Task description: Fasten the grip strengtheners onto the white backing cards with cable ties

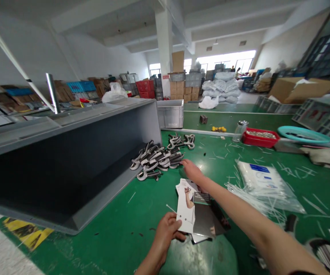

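Green workbench (116, 244) — left hand (166, 235), fingers grasping printed cards (185, 206); right hand (192, 171) outstretched, fingers open, near metal clamps (156, 158).

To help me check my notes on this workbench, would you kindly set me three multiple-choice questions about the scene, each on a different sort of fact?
1. Where does the glass jar stand?
A) just left of the red tray
B) inside the gray crate
C) on the floor

2. What colour is the bench top?
A) blue
B) green
C) red

3. What is the left hand doing?
A) lifting the gray crate
B) lying flat on the bench
C) holding printed cards

Answers:
1. A, the jar stands beside the tray's left end.
2. B, green surface spreads around both hands.
3. C, its fingers grip the edge of the stack.
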`<action>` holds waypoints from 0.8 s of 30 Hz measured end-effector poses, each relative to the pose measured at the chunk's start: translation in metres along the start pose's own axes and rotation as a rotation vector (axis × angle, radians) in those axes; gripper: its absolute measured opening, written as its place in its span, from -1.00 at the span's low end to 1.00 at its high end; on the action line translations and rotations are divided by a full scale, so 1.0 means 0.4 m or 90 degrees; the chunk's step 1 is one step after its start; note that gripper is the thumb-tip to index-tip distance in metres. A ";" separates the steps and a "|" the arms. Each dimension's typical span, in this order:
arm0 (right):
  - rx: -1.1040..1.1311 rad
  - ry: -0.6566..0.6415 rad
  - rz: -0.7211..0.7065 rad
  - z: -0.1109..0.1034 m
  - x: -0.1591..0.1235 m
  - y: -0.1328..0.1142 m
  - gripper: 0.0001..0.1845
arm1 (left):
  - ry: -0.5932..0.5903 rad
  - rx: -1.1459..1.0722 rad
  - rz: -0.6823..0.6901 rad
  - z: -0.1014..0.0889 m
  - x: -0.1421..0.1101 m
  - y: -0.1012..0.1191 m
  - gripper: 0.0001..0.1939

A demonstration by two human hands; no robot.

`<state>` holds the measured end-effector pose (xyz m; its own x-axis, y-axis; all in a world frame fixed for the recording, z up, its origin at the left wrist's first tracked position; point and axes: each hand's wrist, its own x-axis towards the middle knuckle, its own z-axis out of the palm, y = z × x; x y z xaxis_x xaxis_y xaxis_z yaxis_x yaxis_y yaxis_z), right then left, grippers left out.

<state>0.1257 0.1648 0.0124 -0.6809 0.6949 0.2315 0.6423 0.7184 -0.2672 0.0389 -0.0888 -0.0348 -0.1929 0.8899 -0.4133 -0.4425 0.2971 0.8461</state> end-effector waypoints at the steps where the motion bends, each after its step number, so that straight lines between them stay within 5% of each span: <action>1: -0.022 -0.008 -0.001 0.009 0.031 -0.018 -0.57 | 0.006 -0.009 0.012 0.006 -0.005 -0.012 -0.50; 6: -0.108 -0.051 0.000 0.019 0.111 -0.074 -0.65 | 0.043 -0.014 0.026 0.047 -0.018 -0.050 -0.46; 10: -0.131 -0.081 -0.030 -0.042 0.098 -0.033 -0.72 | 0.033 0.067 0.016 0.071 -0.024 -0.066 -0.42; 13: -0.122 -0.075 -0.030 -0.125 0.042 0.039 -0.79 | -0.060 0.082 0.021 0.051 -0.037 -0.056 -0.44; 17: -0.083 -0.021 0.035 -0.221 -0.119 0.126 -0.82 | -0.143 0.128 0.033 -0.044 -0.042 0.004 -0.37; 18: -0.029 -0.002 0.071 -0.233 -0.169 0.137 -0.79 | -0.114 0.143 0.053 -0.070 -0.037 0.025 -0.38; 21: 0.509 -0.013 0.230 -0.231 -0.310 0.127 -0.66 | -0.029 0.188 0.152 -0.109 -0.005 0.096 -0.49; 24: 0.877 -0.124 0.296 -0.198 -0.398 0.076 -0.58 | -0.051 0.260 0.241 -0.074 0.043 0.153 -0.56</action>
<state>0.2814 0.0787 0.0413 -0.6183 0.7546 -0.2199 0.0513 -0.2404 -0.9693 -0.0175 -0.0655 0.0000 -0.1991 0.9791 -0.0416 0.0225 0.0470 0.9986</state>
